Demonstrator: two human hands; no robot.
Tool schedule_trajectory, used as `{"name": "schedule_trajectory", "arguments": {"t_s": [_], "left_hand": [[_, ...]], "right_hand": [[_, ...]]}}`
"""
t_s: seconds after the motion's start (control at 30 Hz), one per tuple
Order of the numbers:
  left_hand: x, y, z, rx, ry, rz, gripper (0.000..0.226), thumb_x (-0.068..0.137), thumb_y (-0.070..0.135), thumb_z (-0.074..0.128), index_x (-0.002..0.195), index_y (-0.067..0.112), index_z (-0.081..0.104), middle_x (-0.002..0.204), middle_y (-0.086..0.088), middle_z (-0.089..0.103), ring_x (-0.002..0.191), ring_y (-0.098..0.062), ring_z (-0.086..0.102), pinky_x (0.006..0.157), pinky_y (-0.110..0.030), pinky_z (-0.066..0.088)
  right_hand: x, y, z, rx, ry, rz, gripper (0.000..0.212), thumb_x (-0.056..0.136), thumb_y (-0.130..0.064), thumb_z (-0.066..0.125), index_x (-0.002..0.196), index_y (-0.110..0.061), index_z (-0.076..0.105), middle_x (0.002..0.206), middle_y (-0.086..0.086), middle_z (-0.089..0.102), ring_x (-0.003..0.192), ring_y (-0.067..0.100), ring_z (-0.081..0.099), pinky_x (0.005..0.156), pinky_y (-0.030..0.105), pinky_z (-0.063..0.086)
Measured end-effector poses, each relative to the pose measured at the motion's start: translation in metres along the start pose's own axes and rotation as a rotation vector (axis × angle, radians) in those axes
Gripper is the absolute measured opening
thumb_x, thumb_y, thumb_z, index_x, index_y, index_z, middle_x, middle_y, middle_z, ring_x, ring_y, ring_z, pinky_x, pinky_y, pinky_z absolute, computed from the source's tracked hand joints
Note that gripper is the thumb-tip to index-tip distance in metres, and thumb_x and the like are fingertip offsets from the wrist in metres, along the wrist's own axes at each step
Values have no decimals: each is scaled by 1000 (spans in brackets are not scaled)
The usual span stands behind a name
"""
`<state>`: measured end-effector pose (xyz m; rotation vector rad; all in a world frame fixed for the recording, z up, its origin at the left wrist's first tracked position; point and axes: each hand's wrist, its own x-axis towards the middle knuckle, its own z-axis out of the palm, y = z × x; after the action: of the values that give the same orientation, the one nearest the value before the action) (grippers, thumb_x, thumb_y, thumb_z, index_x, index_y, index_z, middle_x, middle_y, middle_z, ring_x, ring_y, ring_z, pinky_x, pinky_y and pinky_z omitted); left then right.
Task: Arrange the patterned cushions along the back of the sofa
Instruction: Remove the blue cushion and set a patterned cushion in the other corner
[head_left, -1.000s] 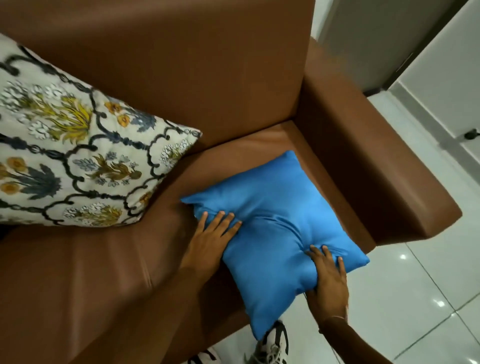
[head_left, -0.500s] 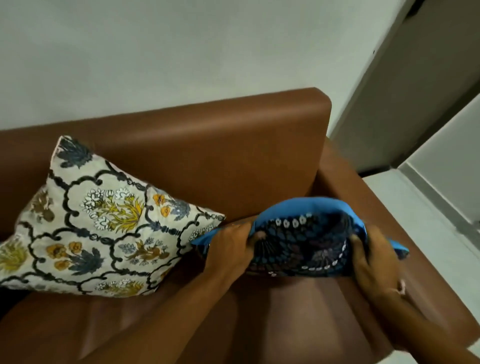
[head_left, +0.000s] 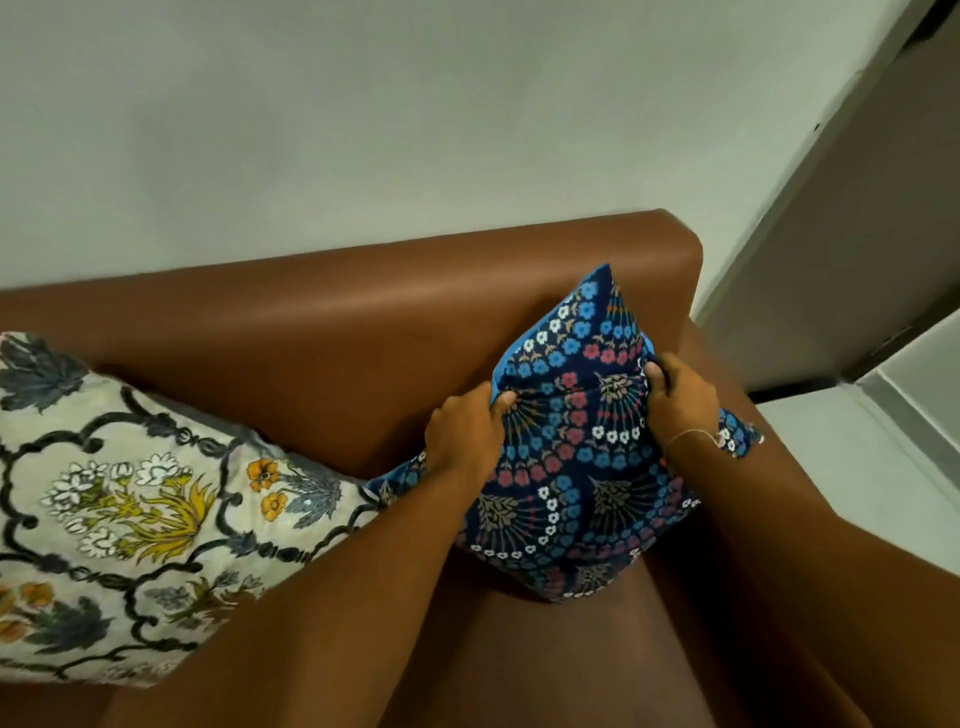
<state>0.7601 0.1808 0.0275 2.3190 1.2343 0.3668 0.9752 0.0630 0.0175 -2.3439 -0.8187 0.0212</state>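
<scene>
A dark blue cushion (head_left: 576, 467) with red, white and light-blue flowers stands tilted in the right corner of the brown sofa (head_left: 337, 332), its top corner against the backrest. My left hand (head_left: 465, 434) grips its left edge and my right hand (head_left: 680, 400) grips its right edge. A plain blue backing shows along the left edge. A cream cushion (head_left: 135, 509) with black scrollwork and yellow flowers leans against the backrest at the left.
A pale wall (head_left: 363, 130) rises behind the sofa. The sofa's right armrest (head_left: 779, 467) runs beside the blue cushion. A grey door or panel (head_left: 857, 234) and light floor tiles (head_left: 857, 447) lie to the right.
The blue cushion lay flat, plain side up, on the seat; both hands lifted it, turned it patterned side forward and stood it against the backrest at the right corner.
</scene>
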Motion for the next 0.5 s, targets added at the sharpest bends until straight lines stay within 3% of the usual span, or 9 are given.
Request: {"name": "schedule_trajectory", "arguments": {"t_s": [0.1, 0.2, 0.33, 0.43, 0.5], "left_hand": [[-1, -7, 10, 45, 79, 29, 40, 99, 53, 39, 81, 17, 42, 79, -15, 66, 72, -37, 62, 55, -39, 35], [-1, -7, 7, 51, 68, 12, 45, 96, 58, 40, 92, 15, 50, 87, -13, 68, 78, -37, 63, 58, -39, 36], [-5, -10, -15, 19, 19, 42, 51, 95, 61, 41, 118, 17, 48, 105, -9, 67, 93, -35, 64, 63, -39, 38], [-19, -20, -47, 20, 58, 129, 57, 97, 59, 38, 137, 19, 42, 130, -5, 60, 113, -28, 60, 82, -42, 49], [-28, -34, -77, 23, 126, 190, 56, 99, 52, 40, 142, 16, 41, 140, -6, 54, 126, -26, 52, 99, -42, 46]], "right_hand": [[1, 4, 13, -47, 42, -38, 37, 101, -36, 40, 101, -5, 59, 91, 27, 66, 78, 49, 59, 57, 40, 35], [1, 2, 9, -80, -15, -21, 38, 102, -36, 38, 107, -3, 57, 97, 27, 65, 83, 48, 58, 60, 43, 37], [-4, -16, -13, 13, 13, 98, 34, 101, -33, 43, 120, -9, 57, 114, 24, 65, 102, 46, 59, 80, 45, 45], [-16, -41, -30, 201, 205, 174, 38, 99, -35, 44, 128, -13, 54, 124, 18, 63, 112, 39, 57, 91, 41, 43], [-26, -70, -38, 302, 275, 118, 41, 99, -36, 42, 132, -14, 50, 131, 13, 59, 120, 33, 53, 98, 40, 40]]}}
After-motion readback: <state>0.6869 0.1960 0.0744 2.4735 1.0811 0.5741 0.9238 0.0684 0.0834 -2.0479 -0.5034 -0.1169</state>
